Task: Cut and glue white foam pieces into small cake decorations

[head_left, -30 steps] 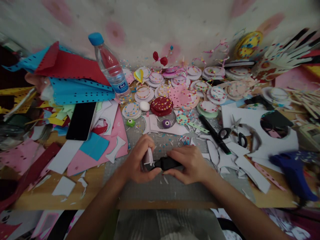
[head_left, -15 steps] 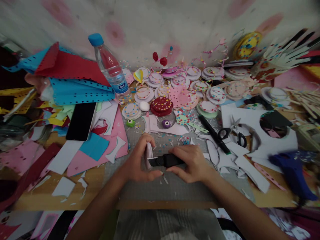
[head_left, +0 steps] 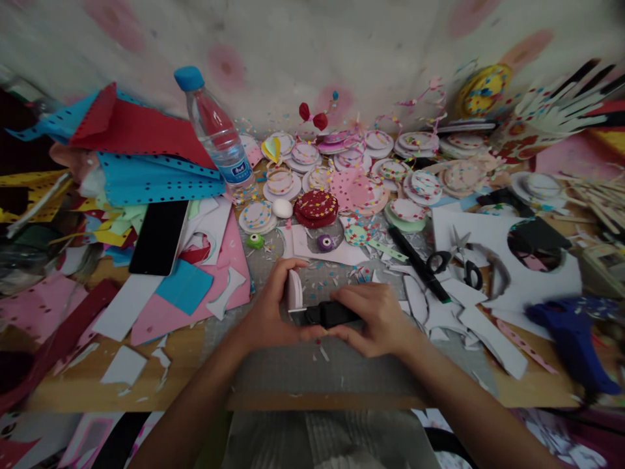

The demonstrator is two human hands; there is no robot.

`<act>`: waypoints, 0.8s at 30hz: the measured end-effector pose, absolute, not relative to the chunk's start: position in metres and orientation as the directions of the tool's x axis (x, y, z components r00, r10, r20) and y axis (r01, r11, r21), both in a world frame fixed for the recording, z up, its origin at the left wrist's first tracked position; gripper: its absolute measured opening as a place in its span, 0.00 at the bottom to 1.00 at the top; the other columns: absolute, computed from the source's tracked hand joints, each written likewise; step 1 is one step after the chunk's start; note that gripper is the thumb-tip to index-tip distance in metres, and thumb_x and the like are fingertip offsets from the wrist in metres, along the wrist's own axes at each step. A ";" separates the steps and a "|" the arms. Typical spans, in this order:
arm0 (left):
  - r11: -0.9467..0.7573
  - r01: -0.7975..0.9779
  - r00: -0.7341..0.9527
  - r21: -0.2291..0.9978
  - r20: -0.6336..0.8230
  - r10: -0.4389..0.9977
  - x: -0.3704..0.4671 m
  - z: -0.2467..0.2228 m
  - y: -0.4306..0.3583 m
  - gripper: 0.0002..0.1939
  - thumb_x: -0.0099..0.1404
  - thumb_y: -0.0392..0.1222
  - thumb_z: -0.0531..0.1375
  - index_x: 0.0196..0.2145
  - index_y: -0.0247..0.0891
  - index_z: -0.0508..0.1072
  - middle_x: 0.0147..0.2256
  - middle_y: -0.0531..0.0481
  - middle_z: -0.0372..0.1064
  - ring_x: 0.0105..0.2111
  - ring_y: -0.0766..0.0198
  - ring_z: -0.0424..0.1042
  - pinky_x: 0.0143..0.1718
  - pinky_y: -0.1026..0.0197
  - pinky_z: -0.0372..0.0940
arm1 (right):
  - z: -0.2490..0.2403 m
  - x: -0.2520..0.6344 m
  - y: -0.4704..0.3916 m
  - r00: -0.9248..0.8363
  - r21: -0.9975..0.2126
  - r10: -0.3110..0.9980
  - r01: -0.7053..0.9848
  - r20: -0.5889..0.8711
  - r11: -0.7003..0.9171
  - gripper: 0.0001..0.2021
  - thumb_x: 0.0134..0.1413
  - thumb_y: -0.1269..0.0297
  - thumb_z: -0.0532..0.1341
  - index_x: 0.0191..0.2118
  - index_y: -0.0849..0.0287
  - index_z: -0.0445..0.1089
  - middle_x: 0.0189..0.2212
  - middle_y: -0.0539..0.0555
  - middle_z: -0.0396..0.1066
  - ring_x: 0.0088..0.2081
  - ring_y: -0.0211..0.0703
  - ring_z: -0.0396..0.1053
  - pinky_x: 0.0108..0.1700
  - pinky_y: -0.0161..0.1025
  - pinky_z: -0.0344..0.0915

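My left hand (head_left: pixel 268 316) is closed around a thick white foam disc (head_left: pixel 295 290), holding it on edge above the mat. In my right hand (head_left: pixel 375 319) is a black utility knife (head_left: pixel 336 314), pointing left. Its blade lies at the lower part of the disc's edge; whether it cuts in is too small to tell. The tips of my two thumbs are close together below the knife. Under both hands lies a grey cutting mat (head_left: pixel 342 374) with small scraps on it.
Decorated foam discs, such as a dark red one (head_left: pixel 316 208), crowd the back. A water bottle (head_left: pixel 219 137) and a phone (head_left: pixel 159 238) are at left. Scissors (head_left: pixel 459 257), a black pen (head_left: pixel 418 264), white offcuts (head_left: pixel 493 342) and a blue glue gun (head_left: pixel 576 339) lie at right.
The white disc has turned a little in my left hand, showing more of its side. My left thumb has moved right, towards my right thumb. The knife stays nearly in place.
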State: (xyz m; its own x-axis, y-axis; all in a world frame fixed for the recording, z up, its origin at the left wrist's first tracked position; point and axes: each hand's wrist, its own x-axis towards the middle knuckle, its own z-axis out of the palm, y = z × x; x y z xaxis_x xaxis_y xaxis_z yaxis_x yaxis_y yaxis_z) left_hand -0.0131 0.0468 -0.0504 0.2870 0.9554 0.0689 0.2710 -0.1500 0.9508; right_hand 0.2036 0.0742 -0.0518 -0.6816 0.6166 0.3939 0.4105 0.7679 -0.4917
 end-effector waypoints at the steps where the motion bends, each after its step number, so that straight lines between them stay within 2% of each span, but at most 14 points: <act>1: -0.165 0.264 0.299 0.950 0.082 0.951 -0.013 -0.050 0.047 0.41 0.50 0.53 0.69 0.57 0.46 0.55 0.51 0.44 0.56 0.49 0.49 0.62 0.47 0.49 0.62 | -0.052 0.204 0.074 -0.678 -0.488 0.620 0.418 0.394 0.767 0.25 0.64 0.45 0.47 0.33 0.62 0.68 0.21 0.52 0.68 0.21 0.39 0.65 0.25 0.37 0.52; 4: -0.187 0.250 0.332 0.950 0.098 0.938 -0.014 -0.047 0.049 0.41 0.51 0.53 0.69 0.58 0.45 0.56 0.54 0.42 0.56 0.54 0.46 0.60 0.52 0.47 0.59 | -0.052 0.203 0.074 -0.662 -0.483 0.643 0.449 0.385 0.752 0.23 0.63 0.46 0.49 0.33 0.62 0.68 0.21 0.52 0.68 0.22 0.40 0.66 0.25 0.37 0.52; 7: -0.138 0.253 0.325 0.958 0.050 0.944 -0.014 -0.046 0.049 0.39 0.53 0.49 0.69 0.58 0.45 0.56 0.54 0.42 0.57 0.54 0.47 0.60 0.52 0.49 0.59 | -0.053 0.203 0.073 -0.625 -0.486 0.678 0.488 0.386 0.726 0.23 0.63 0.46 0.50 0.33 0.62 0.68 0.21 0.53 0.69 0.22 0.41 0.67 0.25 0.36 0.53; 11: -0.054 0.271 0.285 0.961 -0.027 0.958 -0.013 -0.050 0.048 0.33 0.56 0.46 0.68 0.56 0.46 0.58 0.51 0.45 0.61 0.48 0.53 0.65 0.45 0.55 0.62 | -0.055 0.203 0.073 -0.552 -0.484 0.721 0.537 0.418 0.691 0.21 0.63 0.48 0.51 0.34 0.61 0.67 0.20 0.52 0.69 0.22 0.41 0.68 0.25 0.35 0.55; 14: -0.024 0.274 0.254 0.961 -0.048 0.966 -0.014 -0.053 0.047 0.31 0.53 0.49 0.69 0.51 0.46 0.61 0.44 0.49 0.64 0.40 0.57 0.66 0.37 0.59 0.61 | -0.055 0.203 0.074 -0.543 -0.486 0.725 0.540 0.423 0.688 0.20 0.63 0.48 0.50 0.34 0.61 0.67 0.20 0.51 0.68 0.21 0.40 0.67 0.25 0.35 0.54; 16: -0.019 0.267 0.244 0.964 -0.048 0.968 -0.015 -0.054 0.048 0.33 0.52 0.53 0.69 0.51 0.46 0.61 0.40 0.50 0.64 0.37 0.58 0.66 0.35 0.60 0.60 | -0.054 0.203 0.074 -0.574 -0.483 0.708 0.522 0.412 0.704 0.21 0.63 0.47 0.50 0.33 0.60 0.66 0.19 0.51 0.67 0.21 0.40 0.66 0.25 0.35 0.53; 18: -0.039 0.273 0.243 0.961 -0.029 0.970 -0.016 -0.054 0.049 0.35 0.51 0.55 0.69 0.52 0.46 0.60 0.41 0.50 0.64 0.39 0.57 0.66 0.37 0.59 0.61 | -0.053 0.202 0.074 -0.615 -0.481 0.687 0.501 0.387 0.720 0.21 0.63 0.47 0.49 0.31 0.59 0.66 0.20 0.51 0.67 0.20 0.39 0.65 0.25 0.35 0.52; 24: -0.108 0.306 0.245 0.946 0.031 0.969 -0.015 -0.052 0.051 0.36 0.53 0.59 0.67 0.54 0.44 0.61 0.51 0.44 0.64 0.50 0.48 0.64 0.50 0.51 0.60 | -0.055 0.202 0.074 -0.637 -0.490 0.687 0.501 0.349 0.713 0.22 0.63 0.46 0.49 0.31 0.60 0.66 0.21 0.52 0.68 0.22 0.40 0.66 0.26 0.35 0.52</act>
